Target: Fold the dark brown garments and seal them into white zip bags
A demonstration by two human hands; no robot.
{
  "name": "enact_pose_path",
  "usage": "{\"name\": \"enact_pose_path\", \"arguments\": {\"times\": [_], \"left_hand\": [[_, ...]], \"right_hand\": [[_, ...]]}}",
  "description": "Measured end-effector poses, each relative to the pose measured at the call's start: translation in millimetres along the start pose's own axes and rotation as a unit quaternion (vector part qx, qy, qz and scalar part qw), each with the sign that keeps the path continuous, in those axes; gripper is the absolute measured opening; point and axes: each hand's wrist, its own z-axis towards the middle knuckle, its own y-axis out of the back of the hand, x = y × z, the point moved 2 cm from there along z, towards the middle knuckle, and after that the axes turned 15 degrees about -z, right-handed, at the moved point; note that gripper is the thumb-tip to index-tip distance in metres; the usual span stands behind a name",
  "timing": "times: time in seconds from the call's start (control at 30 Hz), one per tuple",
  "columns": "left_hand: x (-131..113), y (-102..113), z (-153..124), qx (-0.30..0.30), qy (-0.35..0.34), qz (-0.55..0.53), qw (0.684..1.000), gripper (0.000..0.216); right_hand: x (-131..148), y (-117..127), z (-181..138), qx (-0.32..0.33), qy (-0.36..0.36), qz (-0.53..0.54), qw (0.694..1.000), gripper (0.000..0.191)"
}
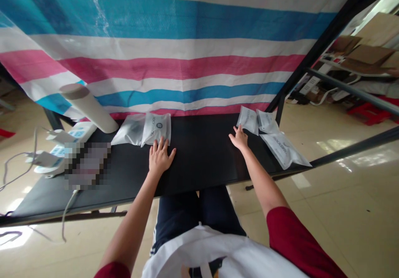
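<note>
My left hand (160, 155) lies flat with its fingers spread, the fingertips on the lower edge of a frosted plastic pouch (157, 128) with dark print. That pouch overlaps a second frosted pouch (129, 129) on its left. Over on the right, my right hand (240, 138) has its thumb and index finger apart, beside the lower left edge of a small frosted pouch (248, 119); I see nothing held in it. Another small pouch (267, 122) and a larger printed pouch (285, 149) lie to the right of that hand. All rest on a black tabletop (202, 145).
A white bottle (93, 109) stands at the back left, beside a power strip (82, 132) with plugged-in chargers. A pixelated phone-like object (89, 163) with a cable lies in front. Striped sheeting (193, 45) hangs behind; a dark metal frame (311, 66) rises at right.
</note>
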Motion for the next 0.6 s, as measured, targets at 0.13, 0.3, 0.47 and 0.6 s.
{"name": "enact_pose_path", "arguments": {"times": [0.13, 0.3, 0.47, 0.6], "left_hand": [[0.5, -0.6, 0.1, -0.001, 0.003, 0.001, 1.000, 0.064], [1.0, -1.4, 0.3, -0.005, 0.005, -0.003, 1.000, 0.065], [0.5, -1.0, 0.5, -0.006, 0.010, 0.000, 1.000, 0.064], [-2.0, 3.6, -1.3, -0.025, 0.012, -0.005, 1.000, 0.060]], "right_hand": [[2.0, -5.9, 2.9, 0.030, 0.004, -0.028, 0.999, 0.072], [3.1, -11.2, -2.3, 0.038, 0.038, -0.035, 0.998, 0.076], [1.8, -13.6, 2.2, 0.035, 0.019, -0.056, 0.998, 0.083], [0.5, -14.1, 10.7, 0.051, 0.016, -0.069, 0.996, 0.086]]}}
